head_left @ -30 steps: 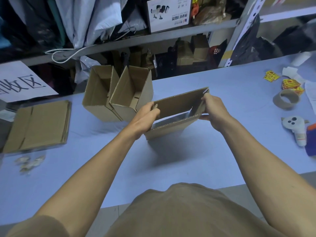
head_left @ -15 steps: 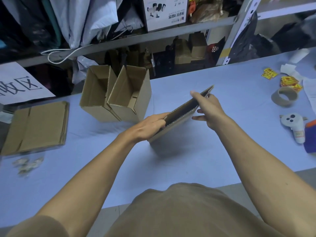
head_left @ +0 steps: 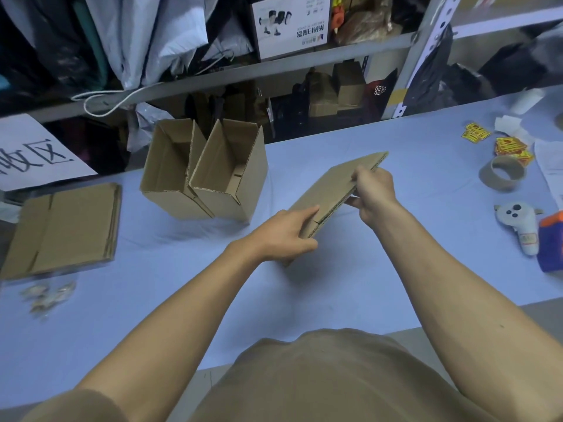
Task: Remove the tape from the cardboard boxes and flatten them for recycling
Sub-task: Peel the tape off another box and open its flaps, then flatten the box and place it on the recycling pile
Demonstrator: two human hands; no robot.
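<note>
A brown cardboard box (head_left: 335, 184), pressed flat, is held tilted just above the blue table (head_left: 396, 269) at the centre. My left hand (head_left: 286, 236) grips its near lower corner. My right hand (head_left: 373, 193) pinches its right edge, thumb on top. Two open boxes (head_left: 207, 172) stand side by side behind and to the left, their openings facing me. A stack of flattened boxes (head_left: 64, 229) lies at the far left.
Crumpled tape scraps (head_left: 48, 295) lie in front of the flat stack. At the right are an empty tape roll (head_left: 501, 176), yellow stickers (head_left: 511, 147), a white controller (head_left: 518, 226) and a blue-orange object (head_left: 553, 245). Cluttered metal shelves (head_left: 274, 65) run behind the table.
The box in my hands has collapsed from an open sleeve to a flat sheet. Both hands have shifted along its edges.
</note>
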